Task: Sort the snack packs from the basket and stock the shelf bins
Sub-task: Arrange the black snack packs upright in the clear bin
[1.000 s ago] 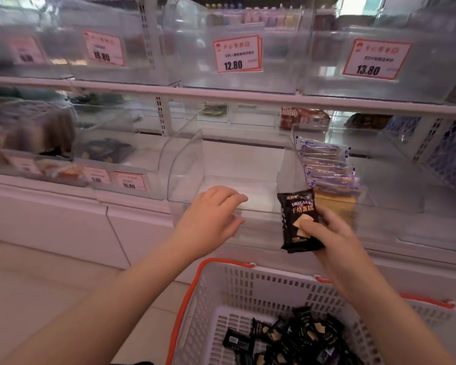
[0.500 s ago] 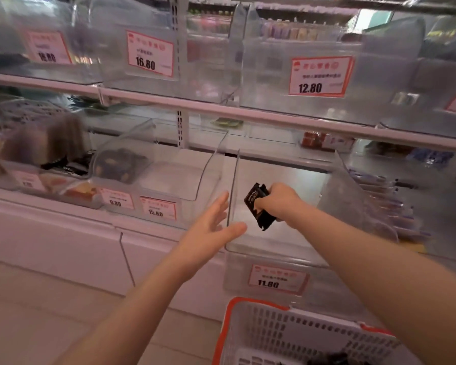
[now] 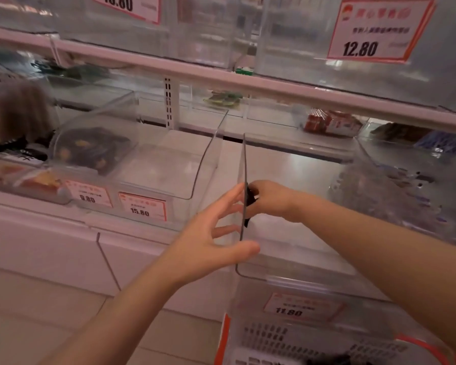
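A row of clear, hard plastic bins sits on a white shelf, each with smooth, glossy walls and a curved front edge. At far left, a bin holds blurred brown and orange-wrapped goods. Next to it, a clear bin (image 3: 95, 151) with a rounded front holds a heap of dark, shiny packs with yellow spots. A white price label with an orange border (image 3: 142, 206), reading 15.80, is fixed to the front of the bin just right of that.

Near the centre, the left hand (image 3: 211, 238) is spread wide, fingers straight and thumb out, holding nothing. Its fingers lie against the outer side of a thin, see-through bin wall (image 3: 244, 191), which stands upright.

Just on the other side of that wall, the right hand (image 3: 267, 200) is inside the middle bin (image 3: 300, 275), fingers curled around a small black snack pack (image 3: 248, 200). Only a narrow dark edge of the pack shows, pressed close to the wall.

Below, a label reading 11.80 (image 3: 298, 308) marks this bin's front. At the bottom, a white slotted plastic basket with an orange rim (image 3: 225, 338) is seen. To the right, another clear bin (image 3: 395, 196) holds blurred transparent wrappers.
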Demonstrator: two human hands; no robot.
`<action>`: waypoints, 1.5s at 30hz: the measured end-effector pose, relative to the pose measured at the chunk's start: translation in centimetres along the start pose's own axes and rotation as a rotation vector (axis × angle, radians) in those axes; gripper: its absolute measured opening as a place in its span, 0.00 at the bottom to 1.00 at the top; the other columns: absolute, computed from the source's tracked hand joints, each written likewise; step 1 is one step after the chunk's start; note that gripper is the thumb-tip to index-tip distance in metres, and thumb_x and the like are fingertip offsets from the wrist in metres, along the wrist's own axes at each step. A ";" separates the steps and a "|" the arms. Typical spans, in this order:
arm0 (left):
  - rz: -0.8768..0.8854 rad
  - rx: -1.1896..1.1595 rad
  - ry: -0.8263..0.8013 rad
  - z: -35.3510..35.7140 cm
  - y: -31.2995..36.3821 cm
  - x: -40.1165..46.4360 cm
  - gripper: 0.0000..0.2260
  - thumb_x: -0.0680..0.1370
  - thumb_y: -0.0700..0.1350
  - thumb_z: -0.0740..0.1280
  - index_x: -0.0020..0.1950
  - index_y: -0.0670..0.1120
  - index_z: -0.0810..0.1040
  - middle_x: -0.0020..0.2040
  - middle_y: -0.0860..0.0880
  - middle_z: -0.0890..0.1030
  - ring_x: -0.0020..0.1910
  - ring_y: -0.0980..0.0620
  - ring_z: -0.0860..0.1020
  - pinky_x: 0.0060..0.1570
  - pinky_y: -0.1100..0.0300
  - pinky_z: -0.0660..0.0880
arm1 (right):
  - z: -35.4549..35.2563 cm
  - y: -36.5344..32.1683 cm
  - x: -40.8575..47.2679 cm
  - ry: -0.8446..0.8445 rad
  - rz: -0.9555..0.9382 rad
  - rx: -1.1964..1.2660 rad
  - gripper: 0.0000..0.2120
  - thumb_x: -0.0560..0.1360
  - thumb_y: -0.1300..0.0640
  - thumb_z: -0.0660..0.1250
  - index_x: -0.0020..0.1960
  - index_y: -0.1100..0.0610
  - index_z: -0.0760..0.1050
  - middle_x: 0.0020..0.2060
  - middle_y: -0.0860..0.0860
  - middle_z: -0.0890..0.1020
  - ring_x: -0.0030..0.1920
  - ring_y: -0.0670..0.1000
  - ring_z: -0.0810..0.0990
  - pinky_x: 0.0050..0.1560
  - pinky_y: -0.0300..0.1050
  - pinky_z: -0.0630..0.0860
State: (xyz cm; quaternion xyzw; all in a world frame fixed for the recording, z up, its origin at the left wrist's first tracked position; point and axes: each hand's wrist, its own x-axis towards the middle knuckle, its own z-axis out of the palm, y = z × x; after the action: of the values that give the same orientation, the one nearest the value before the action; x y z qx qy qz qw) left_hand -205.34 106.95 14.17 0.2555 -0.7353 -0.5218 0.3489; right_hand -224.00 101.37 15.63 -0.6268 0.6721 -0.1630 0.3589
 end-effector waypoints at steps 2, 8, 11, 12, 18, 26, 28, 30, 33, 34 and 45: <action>0.005 0.001 -0.003 0.0 0.0 0.3 0.37 0.66 0.54 0.70 0.71 0.64 0.58 0.68 0.65 0.67 0.66 0.69 0.66 0.55 0.75 0.68 | 0.1 0.3 0.2 0.049 -0.048 -0.172 0.12 0.66 0.60 0.75 0.48 0.58 0.77 0.41 0.50 0.79 0.42 0.49 0.77 0.40 0.39 0.73; 0.008 -0.013 0.026 0.2 -0.1 0.7 0.32 0.65 0.57 0.68 0.67 0.69 0.59 0.69 0.66 0.67 0.67 0.67 0.66 0.61 0.65 0.71 | 1.3 0.7 2.3 0.307 -0.032 -0.456 0.26 0.70 0.55 0.72 0.62 0.62 0.67 0.57 0.58 0.69 0.52 0.59 0.75 0.52 0.48 0.73; 0.012 -0.016 0.025 0.4 -0.2 0.7 0.32 0.66 0.57 0.68 0.67 0.70 0.59 0.70 0.65 0.66 0.68 0.66 0.65 0.63 0.61 0.70 | 1.4 0.6 2.8 0.311 -0.018 -0.450 0.28 0.70 0.55 0.71 0.65 0.62 0.65 0.60 0.59 0.67 0.53 0.60 0.76 0.53 0.48 0.72; 0.012 -0.018 0.025 0.4 -0.2 0.7 0.31 0.66 0.57 0.67 0.66 0.70 0.59 0.69 0.65 0.66 0.68 0.66 0.65 0.63 0.61 0.69 | 1.2 0.6 2.8 0.279 -0.019 -0.461 0.29 0.70 0.55 0.71 0.66 0.61 0.64 0.60 0.59 0.67 0.54 0.59 0.75 0.54 0.48 0.73; -0.047 0.101 0.136 1.0 0.7 0.2 0.29 0.71 0.53 0.69 0.68 0.68 0.60 0.62 0.70 0.70 0.62 0.70 0.68 0.58 0.69 0.70 | -1.0 0.3 -0.5 0.137 -0.059 -0.352 0.30 0.71 0.54 0.72 0.68 0.58 0.65 0.62 0.56 0.73 0.59 0.56 0.74 0.54 0.45 0.71; 0.392 0.681 0.478 5.3 6.3 -2.1 0.14 0.73 0.43 0.62 0.57 0.41 0.77 0.53 0.47 0.78 0.54 0.54 0.72 0.55 0.65 0.66 | -2.6 -1.4 -13.4 0.278 -0.230 -0.125 0.05 0.75 0.57 0.66 0.51 0.55 0.77 0.45 0.51 0.80 0.45 0.50 0.78 0.45 0.39 0.74; 0.474 0.722 0.365 7.2 6.9 -3.2 0.12 0.73 0.43 0.60 0.52 0.41 0.78 0.46 0.48 0.79 0.47 0.55 0.72 0.49 0.66 0.66 | -2.6 -0.5 -17.9 0.284 -0.277 -0.036 0.03 0.76 0.59 0.65 0.48 0.55 0.77 0.38 0.49 0.81 0.37 0.46 0.78 0.36 0.31 0.71; 0.444 0.757 0.194 9.6 6.5 -4.3 0.13 0.74 0.44 0.59 0.53 0.43 0.78 0.44 0.49 0.80 0.45 0.54 0.74 0.46 0.63 0.70 | -2.0 1.6 -22.1 0.253 -0.304 0.039 0.03 0.76 0.61 0.65 0.47 0.55 0.76 0.34 0.47 0.79 0.31 0.41 0.76 0.34 0.31 0.72; 0.286 0.829 -0.093 13.6 4.2 -5.5 0.11 0.76 0.46 0.60 0.55 0.47 0.77 0.47 0.50 0.79 0.49 0.49 0.77 0.46 0.55 0.75 | -0.1 6.7 -26.3 0.165 -0.202 0.054 0.05 0.76 0.62 0.65 0.47 0.53 0.75 0.33 0.48 0.79 0.30 0.42 0.74 0.34 0.34 0.72; 0.235 0.859 -0.190 15.0 3.1 -5.8 0.11 0.76 0.46 0.60 0.56 0.47 0.77 0.49 0.50 0.79 0.51 0.49 0.76 0.47 0.53 0.75 | 0.6 8.7 -27.1 0.131 -0.139 0.033 0.04 0.76 0.62 0.64 0.48 0.54 0.75 0.34 0.49 0.79 0.31 0.44 0.74 0.34 0.35 0.72; -0.199 1.176 -0.904 26.7 -9.1 -10.0 0.09 0.79 0.45 0.56 0.54 0.42 0.73 0.53 0.42 0.76 0.50 0.42 0.75 0.41 0.53 0.72 | 10.4 31.1 -30.2 -0.156 0.423 -0.253 0.10 0.77 0.53 0.63 0.54 0.58 0.75 0.52 0.54 0.80 0.52 0.53 0.77 0.48 0.42 0.70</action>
State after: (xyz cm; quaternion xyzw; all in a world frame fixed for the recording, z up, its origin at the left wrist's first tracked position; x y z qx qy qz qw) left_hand -219.81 127.11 -2.52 0.2260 -0.9381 -0.1260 -0.2303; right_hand -240.71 137.75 -4.00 -0.5230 0.7734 0.0498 0.3547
